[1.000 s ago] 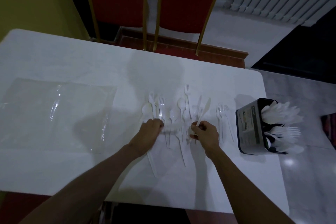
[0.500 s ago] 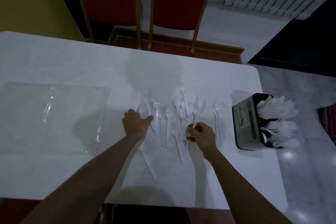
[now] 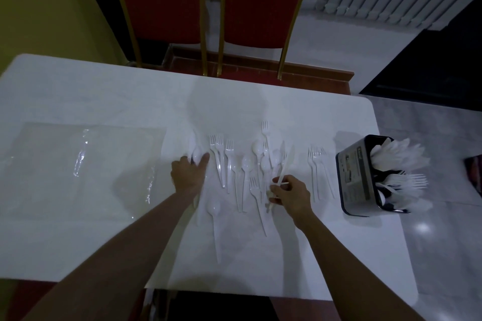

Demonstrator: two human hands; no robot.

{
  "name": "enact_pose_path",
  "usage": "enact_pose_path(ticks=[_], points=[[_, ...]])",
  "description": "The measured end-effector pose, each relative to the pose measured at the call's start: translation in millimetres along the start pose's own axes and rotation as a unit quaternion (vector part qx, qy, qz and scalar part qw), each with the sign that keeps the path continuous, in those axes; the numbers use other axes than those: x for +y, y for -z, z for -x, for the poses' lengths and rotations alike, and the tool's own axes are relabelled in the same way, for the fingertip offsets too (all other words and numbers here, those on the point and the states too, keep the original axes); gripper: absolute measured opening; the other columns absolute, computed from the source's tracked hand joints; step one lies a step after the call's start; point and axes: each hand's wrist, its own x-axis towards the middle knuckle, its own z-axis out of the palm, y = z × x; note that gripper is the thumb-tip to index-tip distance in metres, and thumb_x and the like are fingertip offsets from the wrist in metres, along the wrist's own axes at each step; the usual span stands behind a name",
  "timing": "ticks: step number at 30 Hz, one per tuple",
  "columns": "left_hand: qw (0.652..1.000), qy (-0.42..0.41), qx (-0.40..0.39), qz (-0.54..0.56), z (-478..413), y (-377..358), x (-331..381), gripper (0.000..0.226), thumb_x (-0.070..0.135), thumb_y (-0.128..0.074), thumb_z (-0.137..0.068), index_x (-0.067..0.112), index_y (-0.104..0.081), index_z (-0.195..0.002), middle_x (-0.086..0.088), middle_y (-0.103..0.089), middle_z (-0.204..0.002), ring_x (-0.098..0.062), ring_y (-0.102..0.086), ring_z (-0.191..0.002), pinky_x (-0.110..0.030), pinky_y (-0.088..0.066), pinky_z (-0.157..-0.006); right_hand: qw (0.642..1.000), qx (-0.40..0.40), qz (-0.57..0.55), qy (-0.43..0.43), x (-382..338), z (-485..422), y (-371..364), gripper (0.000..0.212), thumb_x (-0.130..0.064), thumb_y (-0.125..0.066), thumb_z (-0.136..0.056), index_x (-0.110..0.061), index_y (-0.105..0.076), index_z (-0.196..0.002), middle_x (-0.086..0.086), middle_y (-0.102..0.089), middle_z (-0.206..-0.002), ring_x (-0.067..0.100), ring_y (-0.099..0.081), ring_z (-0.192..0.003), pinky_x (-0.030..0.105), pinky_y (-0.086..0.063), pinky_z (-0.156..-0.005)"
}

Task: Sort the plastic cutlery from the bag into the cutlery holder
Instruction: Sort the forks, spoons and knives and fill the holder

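A white table (image 3: pixel 104 91) carries a flat clear bag (image 3: pixel 78 164) at left; scattered white forks, spoons and knives (image 3: pixel 245 169) at centre; a dark holder (image 3: pixel 357 177) stands near the right edge.

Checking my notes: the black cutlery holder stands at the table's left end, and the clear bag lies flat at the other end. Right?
Not quite. The head view shows the black cutlery holder at the table's right end; the clear bag lies flat at the left end.
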Motion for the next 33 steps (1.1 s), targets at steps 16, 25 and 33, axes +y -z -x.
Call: enact_pose_path(ticks=[16, 25, 33], points=[[0.958, -0.044, -0.208, 0.191, 73, -10, 125, 0.018, 0.022, -0.047, -0.098, 0.015, -0.064, -0.1, -0.002, -0.06, -0.083, -0.013, -0.052, -0.066, -0.023, -0.039, -0.062, 0.985, 0.09, 0.021, 0.146, -66, 31, 85, 0.013, -0.021, -0.057, -0.096, -0.009, -0.061, -0.098, 0.014, -0.067, -0.08, 0.021, -0.07, -0.069, 0.038, -0.061, -0.074], [0.885, -0.053, -0.356, 0.295, 162, -74, 233, 0.023, 0.016, -0.051, -0.097, 0.009, -0.068, -0.112, -0.001, -0.059, -0.088, -0.012, -0.051, -0.075, -0.024, -0.044, -0.073, 0.923, 0.252, 0.096, 0.273, -104, 56, 200, 0.02, -0.032, -0.048, -0.099, -0.018, -0.061, -0.092, -0.009, -0.064, -0.078, 0.009, -0.066, -0.075, 0.022, -0.055, -0.069], [0.903, -0.15, -0.259, 0.308, 207, -129, 250, 0.009, 0.007, -0.067, -0.085, 0.007, -0.073, -0.092, -0.002, -0.073, -0.095, -0.021, -0.069, -0.089, -0.026, -0.057, -0.081, 0.897, 0.342, 0.118, 0.253, -74, 35, 258, 0.02, -0.035, -0.059, -0.092, -0.019, -0.061, -0.104, -0.001, -0.071, -0.083, 0.018, -0.067, -0.076, 0.04, -0.056, -0.073]])
